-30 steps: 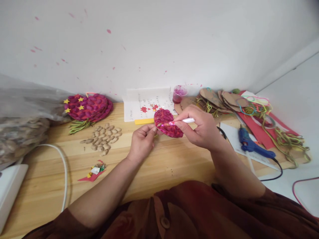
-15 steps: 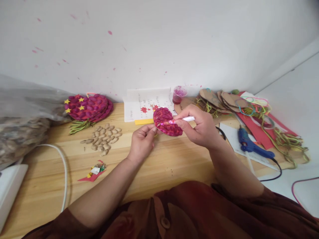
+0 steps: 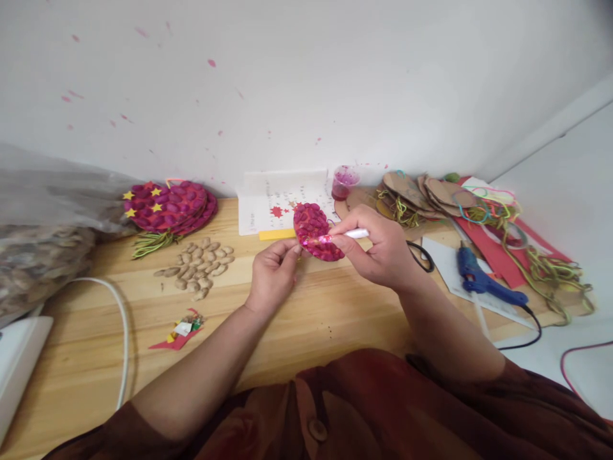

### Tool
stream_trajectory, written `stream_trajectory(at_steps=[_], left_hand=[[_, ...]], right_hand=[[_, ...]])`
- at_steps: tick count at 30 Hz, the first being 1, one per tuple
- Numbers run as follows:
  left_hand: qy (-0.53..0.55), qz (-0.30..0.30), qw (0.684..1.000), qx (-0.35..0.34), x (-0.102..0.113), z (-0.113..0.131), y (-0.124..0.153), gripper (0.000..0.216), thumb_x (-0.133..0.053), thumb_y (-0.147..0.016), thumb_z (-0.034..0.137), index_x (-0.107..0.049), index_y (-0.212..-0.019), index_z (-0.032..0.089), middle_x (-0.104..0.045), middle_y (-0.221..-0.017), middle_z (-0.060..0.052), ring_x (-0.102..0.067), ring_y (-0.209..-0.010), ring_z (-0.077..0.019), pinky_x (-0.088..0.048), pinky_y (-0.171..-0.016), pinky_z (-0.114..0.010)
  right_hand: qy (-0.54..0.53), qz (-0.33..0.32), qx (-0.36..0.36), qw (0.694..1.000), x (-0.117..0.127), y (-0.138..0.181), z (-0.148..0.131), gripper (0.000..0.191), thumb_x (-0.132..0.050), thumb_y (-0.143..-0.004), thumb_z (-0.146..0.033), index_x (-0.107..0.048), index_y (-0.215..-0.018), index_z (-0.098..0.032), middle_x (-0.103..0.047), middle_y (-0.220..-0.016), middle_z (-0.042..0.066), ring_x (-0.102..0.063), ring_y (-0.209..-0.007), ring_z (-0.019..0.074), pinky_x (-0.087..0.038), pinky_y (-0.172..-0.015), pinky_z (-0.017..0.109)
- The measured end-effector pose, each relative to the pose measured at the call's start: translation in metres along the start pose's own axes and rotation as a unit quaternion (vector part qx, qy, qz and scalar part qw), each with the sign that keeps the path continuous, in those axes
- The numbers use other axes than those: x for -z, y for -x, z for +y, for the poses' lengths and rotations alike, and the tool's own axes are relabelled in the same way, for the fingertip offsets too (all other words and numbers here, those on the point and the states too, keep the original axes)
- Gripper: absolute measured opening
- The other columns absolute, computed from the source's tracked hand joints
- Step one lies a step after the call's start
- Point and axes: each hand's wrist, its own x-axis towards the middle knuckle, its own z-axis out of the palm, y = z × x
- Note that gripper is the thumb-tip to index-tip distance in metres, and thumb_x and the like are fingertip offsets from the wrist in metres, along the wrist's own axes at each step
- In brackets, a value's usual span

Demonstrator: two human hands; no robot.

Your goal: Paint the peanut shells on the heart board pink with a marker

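Note:
A round disc covered in magenta-painted peanut shells (image 3: 312, 220) is held tilted above the table. At its lower left edge, my left hand (image 3: 274, 271) pinches it between thumb and fingers. My right hand (image 3: 376, 246) grips a white-handled paintbrush (image 3: 357, 234) whose front part is smeared shiny pink. The brush's front end lies across the lower part of the disc, touching it or very close. Behind the disc, a white sheet with writing (image 3: 253, 204) carries red star cut-outs (image 3: 276, 212).
Plain peanuts (image 3: 204, 259) lie left, before finished magenta discs (image 3: 167, 204) with yellow stars. A cup of magenta paint (image 3: 345, 182) stands at the wall. Cardboard discs (image 3: 407, 190) and a blue glue gun (image 3: 483, 278) lie right. A white cable (image 3: 122, 319) curves at left.
My right hand has moved slightly left with the paintbrush, so its tip is nearer the disc's lower left. The disc has tilted a little more; my left hand stays nearly still.

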Motion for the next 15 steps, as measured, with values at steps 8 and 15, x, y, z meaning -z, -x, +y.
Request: stream_trajectory(at_steps=[8,15], left_hand=[[0.004,0.013,1.0,-0.007,-0.0005,0.0004,-0.0004,0.02,-0.071,-0.084,0.035,-0.078,-0.091,0.018,-0.071,-0.072,0.0,-0.043,-0.039,-0.006,-0.034,-0.036,-0.019],[0.07,0.023,0.997,0.02,-0.0022,-0.0009,-0.0009,0.026,-0.076,-0.08,0.038,-0.078,-0.093,0.015,-0.065,-0.062,0.002,-0.039,-0.036,-0.0043,-0.03,-0.034,-0.018]], right_hand=[[0.0,0.008,-0.023,1.0,0.002,-0.0004,0.0016,0.003,-0.065,-0.093,-0.024,-0.067,-0.092,-0.021,-0.072,-0.087,0.001,-0.066,-0.078,0.0154,-0.051,-0.077,0.032],[-0.004,0.016,-0.042,0.999,0.0024,0.0,0.0059,0.004,-0.066,-0.093,-0.025,-0.067,-0.092,-0.021,-0.072,-0.087,0.002,-0.065,-0.078,0.0159,-0.051,-0.077,0.032]])
